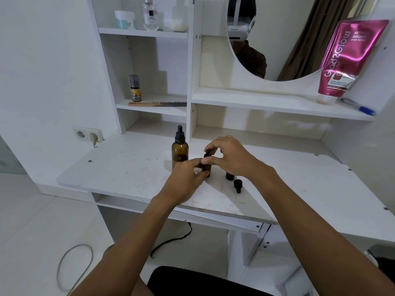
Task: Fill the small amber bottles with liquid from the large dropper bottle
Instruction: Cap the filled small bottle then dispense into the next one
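The large amber dropper bottle (180, 151) stands upright on the white desk (128, 174), its black dropper cap on. Just right of it, my left hand (186, 178) grips the body of a small amber bottle (207, 165) that stands on the desk. My right hand (229, 157) pinches the black cap at that bottle's top. A second small amber bottle (229, 175) stands uncapped behind my right wrist, partly hidden. Its black dropper cap (237, 186) lies on the desk in front of it.
White shelves rise behind the desk with a comb (157, 103), a small spray bottle (135, 88), jars and a perfume bottle (150, 13). A pink tube (350, 60) leans by the round mirror (288, 39), with a blue pen (358, 106) beside it. A wall socket (88, 134) sits at left.
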